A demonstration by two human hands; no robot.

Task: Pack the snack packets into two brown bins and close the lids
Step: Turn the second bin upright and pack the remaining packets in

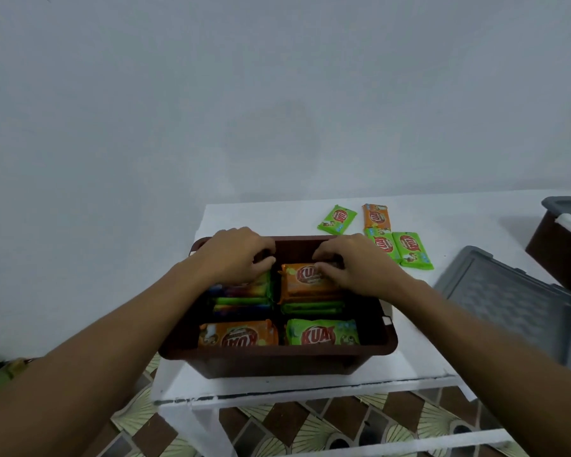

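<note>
Head view is showing the brown bin (277, 366) sitting open on the white surface (271, 216), with snack packets filling much of its inside. The right grip (353, 268) is reaching into the bin's far right quarter, its fingers and thumb curling round the far end of an orange packet (305, 286), which is lying on top of a green one. The left grip (238, 255) is reaching into the bin's far left quarter, its fingers curling down onto a stack of packets (241, 298); whether it is pinching one of them, I cannot tell. Along the bin's near wall a second orange packet (238, 334) and a green packet (322, 333) are resting side by side. Just beyond the bin's far right corner, four loose packets (412, 250) are lying on the surface, three green and one orange. To the right of the bin a grey lid (515, 298) is lying apart from it, and farther right a second brown bin (554, 255) is showing partly at the frame's edge.
</note>
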